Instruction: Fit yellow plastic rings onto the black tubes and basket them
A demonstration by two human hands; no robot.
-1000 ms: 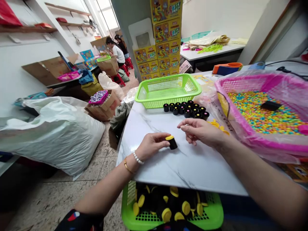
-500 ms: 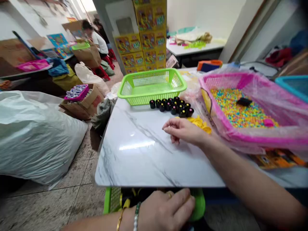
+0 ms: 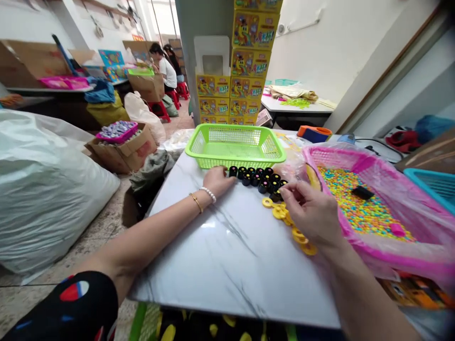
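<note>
On the marbled white table a cluster of small black cups (image 3: 263,186) stands close together, with pink or yellow dots inside. My left hand (image 3: 216,182) is at the cluster's left end, its thumb and fingers curled about the leftmost black cup (image 3: 232,171). At the right end is my right hand (image 3: 312,210), thumb and finger pinched by the nearest cups. Anything in that pinch is too small to make out. Several yellow rings (image 3: 280,211) lie loose below the cups, some partly behind my right hand.
A green basket (image 3: 236,158) stands behind the cups. To the right is a pink basket (image 3: 350,237) lined with plastic, holding colourful pellets. Yellow boxes (image 3: 249,64) are stacked beyond. A big white sack (image 3: 53,199) is at left. Below the table edge sits another green basket (image 3: 138,322).
My left hand has come up from the basket below the table to the cups' left end. My right hand has moved right, to the cups' right end. The view has shifted.
</note>
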